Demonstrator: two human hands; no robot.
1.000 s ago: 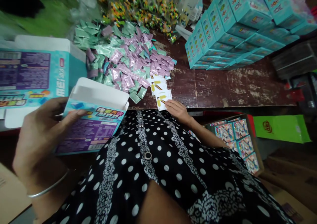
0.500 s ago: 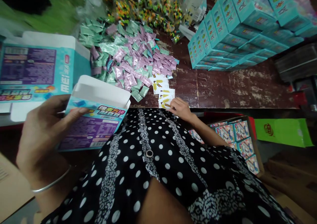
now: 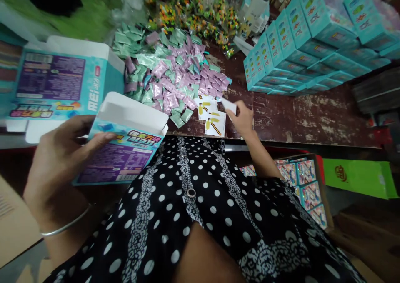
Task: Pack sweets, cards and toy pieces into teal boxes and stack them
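Observation:
My left hand (image 3: 62,162) grips a blue-and-purple printed carton (image 3: 125,149), its white-lined top open and tilted toward the table. Over the table edge, my right hand (image 3: 242,118) pinches a small white card (image 3: 228,105) between thumb and fingers. Just left of that hand, several white cards with yellow pixel-style pictures (image 3: 215,123) lie partly overlapped on the table. Beyond them spreads a pile of small lilac sachets (image 3: 178,72) and green sachets (image 3: 125,43).
Flattened or open cartons (image 3: 56,83) stand at the left. Bags of orange, yellow and green pieces (image 3: 200,14) lie at the back. Stacked turquoise boxes (image 3: 281,49) occupy the right of the brown table (image 3: 300,120). Below it sits a case of small boxes (image 3: 306,172) beside a green flap (image 3: 359,176).
My right hand has risen off the card pile, moving slightly right and away, with a white card in its fingers. My left hand keeps its hold on the carton.

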